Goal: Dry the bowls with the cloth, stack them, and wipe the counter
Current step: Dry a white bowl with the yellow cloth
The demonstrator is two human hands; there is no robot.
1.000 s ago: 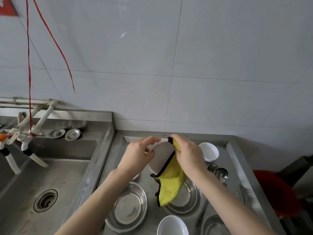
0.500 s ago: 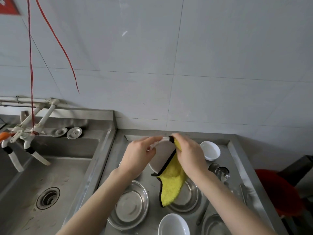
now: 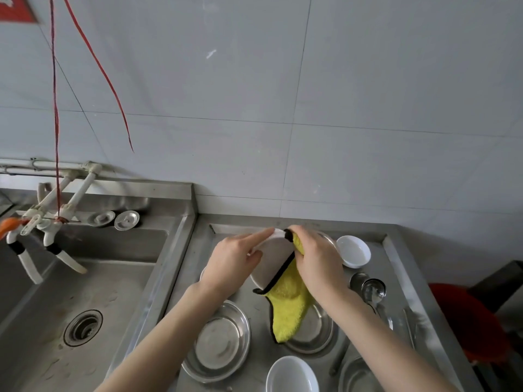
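A held white bowl (image 3: 271,261) stands tilted on edge above the steel tabletop (image 3: 260,352), its rim pinched by the left hand (image 3: 229,267); a yellow cloth (image 3: 288,306) with black edging, gripped by the right hand (image 3: 317,258), wraps that bowl's right rim and hangs down; a small white bowl (image 3: 353,251) sits upright right of the held white bowl; a near white bowl (image 3: 291,374) and two shallow steel bowls (image 3: 218,340) lie on the near side of it.

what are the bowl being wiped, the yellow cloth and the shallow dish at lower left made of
The held bowl looks smooth and plain white, probably glazed ceramic, possibly melamine. The cloth has a fluffy yellow pile with black edging, likely microfibre. The dish is shiny, reflective grey metal, likely stainless steel.
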